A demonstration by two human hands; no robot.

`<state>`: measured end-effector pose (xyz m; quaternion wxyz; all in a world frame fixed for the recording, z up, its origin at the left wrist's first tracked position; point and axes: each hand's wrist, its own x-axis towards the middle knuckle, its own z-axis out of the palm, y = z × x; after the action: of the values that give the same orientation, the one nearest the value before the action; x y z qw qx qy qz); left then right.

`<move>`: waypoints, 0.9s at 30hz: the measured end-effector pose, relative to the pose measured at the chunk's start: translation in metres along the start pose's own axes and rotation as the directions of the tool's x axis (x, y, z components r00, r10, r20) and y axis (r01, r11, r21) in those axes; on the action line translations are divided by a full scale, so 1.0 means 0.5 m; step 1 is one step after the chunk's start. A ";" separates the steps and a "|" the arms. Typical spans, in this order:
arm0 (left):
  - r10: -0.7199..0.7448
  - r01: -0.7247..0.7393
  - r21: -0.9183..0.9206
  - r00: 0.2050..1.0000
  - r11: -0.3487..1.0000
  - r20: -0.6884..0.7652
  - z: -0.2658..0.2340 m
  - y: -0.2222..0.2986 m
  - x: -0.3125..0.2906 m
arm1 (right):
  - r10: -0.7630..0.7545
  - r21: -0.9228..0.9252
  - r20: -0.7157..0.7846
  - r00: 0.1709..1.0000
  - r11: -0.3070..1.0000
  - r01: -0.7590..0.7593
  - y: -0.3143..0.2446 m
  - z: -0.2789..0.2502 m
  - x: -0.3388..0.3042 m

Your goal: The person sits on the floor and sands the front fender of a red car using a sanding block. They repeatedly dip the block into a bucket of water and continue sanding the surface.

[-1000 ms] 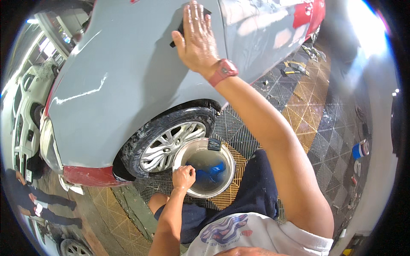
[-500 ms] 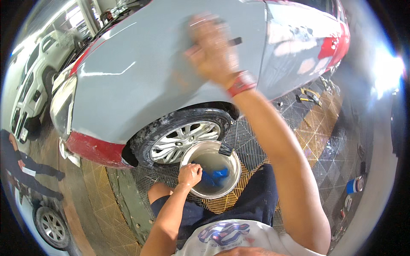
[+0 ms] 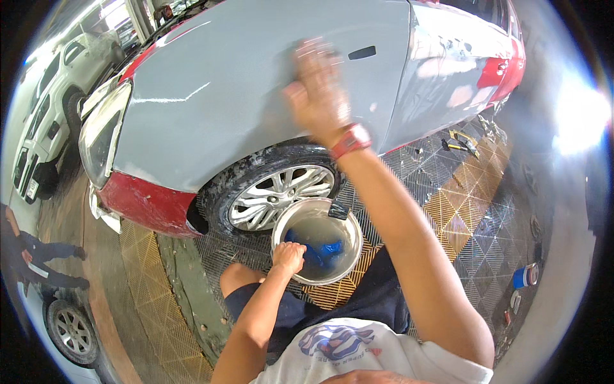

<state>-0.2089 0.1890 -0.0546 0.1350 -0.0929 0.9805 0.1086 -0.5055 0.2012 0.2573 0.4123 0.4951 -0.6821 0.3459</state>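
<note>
My right hand (image 3: pixel 320 93), a red watch on its wrist, lies flat against the grey front fender (image 3: pixel 211 57) of a car, above the wheel arch. Its fingers are stretched out and smeared by motion; anything under the palm is hidden. Between my knees stands a round metal basin (image 3: pixel 355 256) of cloudy water. Closed on the basin's left rim is my left hand (image 3: pixel 290 257). Blue cloth (image 3: pixel 326 251) lies in the water close to those fingers. A small black piece (image 3: pixel 339 210) hangs over the far right rim.
Just beyond the basin is the car's front wheel (image 3: pixel 275 195). The partly grey door (image 3: pixel 441 89) is to the right. Yellow-and-black tools (image 3: pixel 464 144) and a blue can (image 3: pixel 526 276) sit on the grid floor. Another person's legs (image 3: pixel 51 259) show at far left, near a white vehicle (image 3: pixel 54 109).
My right hand has slid slightly left and down over the fender, uncovering a dark slot beside it. My left hand stays at the basin's rim. The view has shifted a little.
</note>
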 end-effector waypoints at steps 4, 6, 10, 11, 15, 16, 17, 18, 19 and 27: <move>0.051 -0.050 -0.037 0.999 0.998 0.003 0.022 0.021 0.021 | 0.226 -0.183 -0.260 0.939 0.943 -0.277 0.128 -0.023 0.024; 0.017 -0.017 -0.066 1.000 0.998 -0.003 0.024 0.019 -0.003 | 0.125 -0.122 -0.056 0.991 0.984 -0.131 -0.006 0.000 -0.040; -0.021 -0.027 -0.205 0.973 0.978 -0.229 -0.004 0.024 -0.011 | -0.051 0.249 0.236 0.970 0.968 -0.010 -0.145 0.017 -0.234; -0.082 -0.008 -0.273 0.946 0.962 -0.314 0.006 0.017 -0.013 | -0.014 0.378 0.321 0.947 0.918 -0.115 -0.167 -0.007 -0.289; -0.264 -0.011 -0.485 0.828 0.875 -0.494 0.012 0.020 -0.009 | 0.787 0.116 0.573 0.231 0.201 -0.973 -0.217 0.014 -0.654; -0.216 -0.026 -0.384 0.791 0.923 -0.572 -0.001 0.026 0.015 | 0.750 0.016 0.567 0.341 0.404 -0.915 -0.151 0.093 -0.824; -0.215 -0.032 -0.391 0.794 0.920 -0.569 0.011 0.020 0.006 | 0.697 -0.165 0.708 0.114 0.320 -0.933 -0.152 0.121 -0.899; -0.211 -0.043 -0.393 0.787 0.918 -0.579 0.013 0.015 0.003 | 0.614 -0.282 0.789 -0.021 0.332 -0.900 -0.155 0.155 -0.946; -0.227 -0.033 -0.418 0.799 0.908 -0.557 0.016 0.015 0.003 | 0.549 -0.360 0.829 -0.108 0.375 -0.854 -0.153 0.192 -0.986; -0.249 0.042 -0.419 0.857 0.907 -0.452 -0.007 0.031 0.024 | 0.425 -0.555 0.830 -0.360 0.689 -0.467 -0.132 0.277 -1.204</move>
<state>-0.2241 0.2010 -0.0516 -0.1346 -0.2182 0.9295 0.2652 -0.3702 0.2964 -0.3415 -0.4043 0.2674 -0.8746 0.0094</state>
